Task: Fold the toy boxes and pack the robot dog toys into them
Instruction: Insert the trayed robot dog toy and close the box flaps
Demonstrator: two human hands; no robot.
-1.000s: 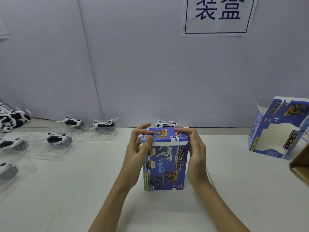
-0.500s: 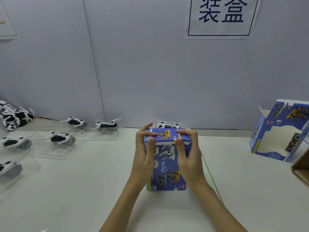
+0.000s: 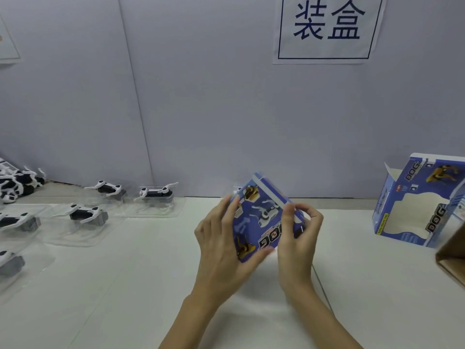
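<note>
Both hands gripping tilted blue toy box [image 3: 264, 222], left hand [image 3: 221, 248], right hand [image 3: 299, 243]

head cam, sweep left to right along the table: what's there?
Black-and-white robot dog toys in clear plastic trays → left hand → blue printed toy box held tilted → right hand → open blue window box → brown cardboard carton edge.

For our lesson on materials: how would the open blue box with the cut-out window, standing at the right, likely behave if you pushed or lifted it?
The open box looks like thin card with nothing visible through its window, so it is probably light and would slide on the smooth table. With a large cut-out and loose top flap, its walls would likely flex or dent under a firm squeeze. It stands tilted, so a push might tip it.
</note>
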